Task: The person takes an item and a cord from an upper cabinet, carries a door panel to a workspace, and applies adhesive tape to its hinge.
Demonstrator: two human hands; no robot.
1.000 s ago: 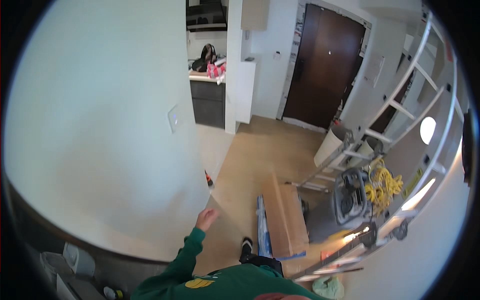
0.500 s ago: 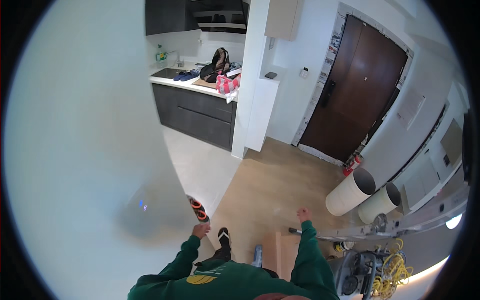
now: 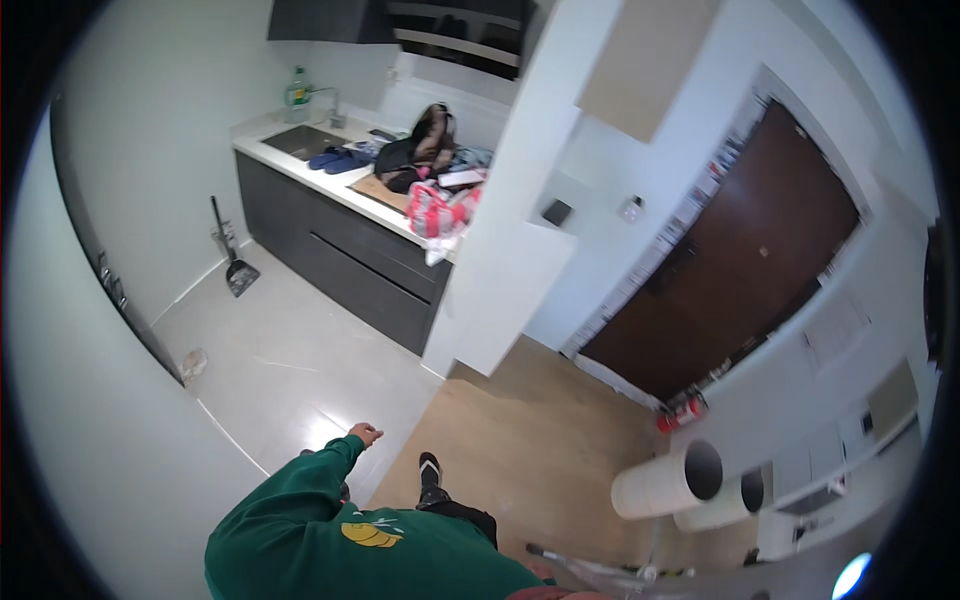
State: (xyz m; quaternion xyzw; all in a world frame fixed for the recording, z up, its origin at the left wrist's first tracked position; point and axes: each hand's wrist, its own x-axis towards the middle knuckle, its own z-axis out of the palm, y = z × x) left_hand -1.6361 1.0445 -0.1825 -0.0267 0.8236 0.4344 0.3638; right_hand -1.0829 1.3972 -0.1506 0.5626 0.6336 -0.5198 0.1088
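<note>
My left hand [image 3: 366, 434], at the end of a green sleeve, hangs in the air over the edge between the pale tiles and the wood-look floor. Its fingers are loosely apart and hold nothing. A black shoe with a white stripe [image 3: 430, 466] steps forward to the right of that hand. At the lower edge, a small skin-toned patch beside my green sweatshirt [image 3: 400, 555] seems to be part of my right hand [image 3: 541, 572]; its fingers are hidden.
Ahead left, a kitchen counter [image 3: 385, 216] holds a sink [image 3: 302, 142], blue slippers [image 3: 340, 160], a backpack [image 3: 412, 160] and a red-and-white bag [image 3: 436, 210]. A dustpan [image 3: 241, 277] leans near the wall. Right are a brown door [image 3: 735, 250], a fire extinguisher [image 3: 682, 412] and white tubes [image 3: 660, 488].
My view has turned and moved forward, showing more of the kitchen with the sink and dustpan. My right arm has swung back toward the lower edge; the yellow cable has left view.
</note>
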